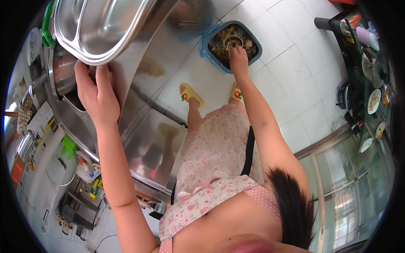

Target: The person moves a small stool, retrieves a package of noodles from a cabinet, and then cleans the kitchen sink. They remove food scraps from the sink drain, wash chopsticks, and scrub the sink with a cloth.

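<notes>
My left hand (pixel 100 95) is at the near rim of a divided stainless steel tray (pixel 107 25), its fingertips hidden under or behind the rim. Beneath the tray, a steel pot (pixel 65 69) stands at the sink. My right hand (pixel 238 60) reaches down into a blue-grey waste bin (pixel 259 47) lined with a blue bag. The fingers meet the near edge of a round strainer-like item (pixel 226 41) among food scraps; whether they pinch it or only touch it is unclear.
The steel counter edge (pixel 142 53) curves along my left, above a steel cabinet door (pixel 155 142). A green-handled item (pixel 47 25) lies beside the tray. On the far right, a dark glass shelf (pixel 364 126) holds plates of food and a lidded pan (pixel 372 68). Glass sliding doors (pixel 341 186) stand at lower right.
</notes>
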Demonstrator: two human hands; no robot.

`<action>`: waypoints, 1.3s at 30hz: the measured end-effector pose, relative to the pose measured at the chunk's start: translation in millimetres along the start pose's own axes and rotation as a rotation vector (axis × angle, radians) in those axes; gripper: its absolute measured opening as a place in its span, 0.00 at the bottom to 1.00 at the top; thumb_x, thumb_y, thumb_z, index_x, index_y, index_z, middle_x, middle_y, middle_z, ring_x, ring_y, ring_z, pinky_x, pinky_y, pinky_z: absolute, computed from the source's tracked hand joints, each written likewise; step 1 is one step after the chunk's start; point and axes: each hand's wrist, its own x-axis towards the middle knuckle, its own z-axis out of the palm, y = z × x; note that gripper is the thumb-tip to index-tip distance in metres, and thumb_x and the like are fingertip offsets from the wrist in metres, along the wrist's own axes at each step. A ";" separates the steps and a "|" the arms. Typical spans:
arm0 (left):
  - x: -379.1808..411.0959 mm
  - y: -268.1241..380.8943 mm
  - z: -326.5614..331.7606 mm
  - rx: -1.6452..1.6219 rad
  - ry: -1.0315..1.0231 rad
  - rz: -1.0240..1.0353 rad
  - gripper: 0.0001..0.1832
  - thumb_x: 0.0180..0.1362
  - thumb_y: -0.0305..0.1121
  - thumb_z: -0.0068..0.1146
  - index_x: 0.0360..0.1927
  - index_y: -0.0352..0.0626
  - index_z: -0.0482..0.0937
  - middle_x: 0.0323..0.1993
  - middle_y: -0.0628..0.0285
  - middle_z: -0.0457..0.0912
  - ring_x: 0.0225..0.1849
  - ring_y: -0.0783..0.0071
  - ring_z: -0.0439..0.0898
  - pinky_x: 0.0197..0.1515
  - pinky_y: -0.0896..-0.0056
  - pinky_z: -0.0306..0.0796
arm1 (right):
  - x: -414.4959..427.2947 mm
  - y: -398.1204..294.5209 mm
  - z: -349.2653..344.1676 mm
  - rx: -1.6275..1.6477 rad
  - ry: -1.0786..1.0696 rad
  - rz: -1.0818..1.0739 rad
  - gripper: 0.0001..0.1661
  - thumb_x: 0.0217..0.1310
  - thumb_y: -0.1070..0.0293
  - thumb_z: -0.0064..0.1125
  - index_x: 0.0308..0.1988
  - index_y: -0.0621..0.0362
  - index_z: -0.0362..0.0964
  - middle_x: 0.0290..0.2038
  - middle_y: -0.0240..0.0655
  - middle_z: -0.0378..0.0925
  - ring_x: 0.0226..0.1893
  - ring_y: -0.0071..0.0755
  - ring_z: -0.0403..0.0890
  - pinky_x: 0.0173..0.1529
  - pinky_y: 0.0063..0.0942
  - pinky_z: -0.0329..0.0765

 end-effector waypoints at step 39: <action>-60.3 32.7 13.2 -0.377 0.372 0.413 0.19 0.45 0.32 0.55 0.43 0.41 0.71 0.49 0.55 0.70 0.53 0.55 0.66 0.55 0.59 0.62 | -73.5 -87.2 -265.2 -0.007 0.270 -0.050 0.05 0.55 0.76 0.51 0.35 0.62 0.72 0.37 0.39 0.72 0.36 0.37 0.75 0.36 0.27 0.75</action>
